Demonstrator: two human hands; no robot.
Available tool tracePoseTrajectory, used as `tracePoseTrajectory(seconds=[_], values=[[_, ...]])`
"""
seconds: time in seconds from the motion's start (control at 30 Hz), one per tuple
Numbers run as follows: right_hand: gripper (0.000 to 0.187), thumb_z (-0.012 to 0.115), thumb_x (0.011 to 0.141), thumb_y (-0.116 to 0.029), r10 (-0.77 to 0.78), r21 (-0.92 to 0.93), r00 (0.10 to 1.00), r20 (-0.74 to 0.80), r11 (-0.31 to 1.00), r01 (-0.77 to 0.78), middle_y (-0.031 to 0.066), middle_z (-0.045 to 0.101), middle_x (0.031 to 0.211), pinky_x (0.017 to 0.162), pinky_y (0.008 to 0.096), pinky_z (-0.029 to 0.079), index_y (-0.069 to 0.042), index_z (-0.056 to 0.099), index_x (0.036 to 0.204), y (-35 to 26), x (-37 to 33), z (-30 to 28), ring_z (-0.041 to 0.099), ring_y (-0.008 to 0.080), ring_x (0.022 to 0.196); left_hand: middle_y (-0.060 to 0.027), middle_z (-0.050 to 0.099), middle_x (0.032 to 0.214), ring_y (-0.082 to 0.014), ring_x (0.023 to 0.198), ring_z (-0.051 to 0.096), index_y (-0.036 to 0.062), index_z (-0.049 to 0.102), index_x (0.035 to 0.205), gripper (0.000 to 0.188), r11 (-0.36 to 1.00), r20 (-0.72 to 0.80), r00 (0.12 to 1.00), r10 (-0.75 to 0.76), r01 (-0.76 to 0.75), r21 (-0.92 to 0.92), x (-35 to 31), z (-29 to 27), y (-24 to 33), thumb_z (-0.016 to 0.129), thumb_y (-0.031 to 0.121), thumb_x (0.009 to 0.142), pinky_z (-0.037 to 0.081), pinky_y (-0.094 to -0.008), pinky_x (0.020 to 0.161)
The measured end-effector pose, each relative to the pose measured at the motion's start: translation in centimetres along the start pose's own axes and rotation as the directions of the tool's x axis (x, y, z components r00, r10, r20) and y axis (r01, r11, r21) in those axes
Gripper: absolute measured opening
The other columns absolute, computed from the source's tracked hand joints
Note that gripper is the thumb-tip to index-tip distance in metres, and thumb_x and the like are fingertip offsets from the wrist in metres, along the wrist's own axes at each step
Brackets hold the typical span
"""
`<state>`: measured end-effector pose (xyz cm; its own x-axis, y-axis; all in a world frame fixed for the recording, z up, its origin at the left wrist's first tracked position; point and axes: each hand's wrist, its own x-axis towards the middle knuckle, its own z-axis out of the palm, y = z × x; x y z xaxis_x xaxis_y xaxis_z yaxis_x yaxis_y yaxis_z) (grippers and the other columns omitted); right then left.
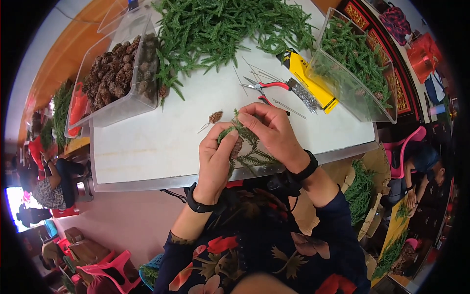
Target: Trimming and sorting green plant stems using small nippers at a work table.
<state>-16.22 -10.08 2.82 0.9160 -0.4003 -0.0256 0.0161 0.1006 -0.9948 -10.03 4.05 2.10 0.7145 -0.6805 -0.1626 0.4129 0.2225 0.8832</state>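
Observation:
My left hand [216, 153] pinches a green artificial pine sprig [258, 158] between thumb and fingers, close to the table's near edge. A brown pine cone [237, 148] sits against the sprig, beside the left thumb. The fingers of my right hand [274, 131] are pinched on the sprig's upper part; whether they also grip a wire cannot be seen. Just beyond my left hand lies a loose pine cone [215, 116] with thin wire at its base. Red-and-black handled pliers [275, 85] rest beyond my right hand, partly hidden by it.
A clear bin of pine cones [111, 73] stands at left, and a clear bin of green sprigs [356, 54] at right. Sprigs [225, 29] are heaped at the far side. Thin wires [290, 106] lie near a yellow-and-black packet [313, 84]. Other people sit off both sides.

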Motion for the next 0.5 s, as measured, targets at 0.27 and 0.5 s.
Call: tracePoseTrajectory(seconds=[0.27,0.5], values=[[0.016,0.070,0.087,-0.013,-0.076,-0.263,0.995,-0.063,0.963,0.057,-0.0053,0.061,0.078,0.058,0.0182,0.038,0.001,0.065,0.093,-0.2,-0.3,0.4,0.048,0.0015,0.067,0.0053,0.056,0.074,-0.0013,0.063,0.045,0.0011,0.063,0.096,0.008,0.972,-0.089,0.991,0.105,-0.083,0.221,0.1,0.0,-0.3,0.058,0.005,0.092,0.035,-0.0174,0.057],[0.014,0.067,0.087,-0.011,-0.275,-0.436,0.955,-0.115,0.878,0.200,-0.0029,0.063,0.080,0.060,0.0189,0.040,0.001,0.065,0.094,0.8,-1.4,1.3,0.049,0.0029,0.067,0.0038,0.056,0.072,-0.0027,0.065,0.047,-0.0007,0.065,0.097,0.009,0.879,-0.122,0.953,0.276,-0.200,0.432,0.4,-0.6,-0.3,0.060,0.003,0.090,0.037,-0.0175,0.059]])
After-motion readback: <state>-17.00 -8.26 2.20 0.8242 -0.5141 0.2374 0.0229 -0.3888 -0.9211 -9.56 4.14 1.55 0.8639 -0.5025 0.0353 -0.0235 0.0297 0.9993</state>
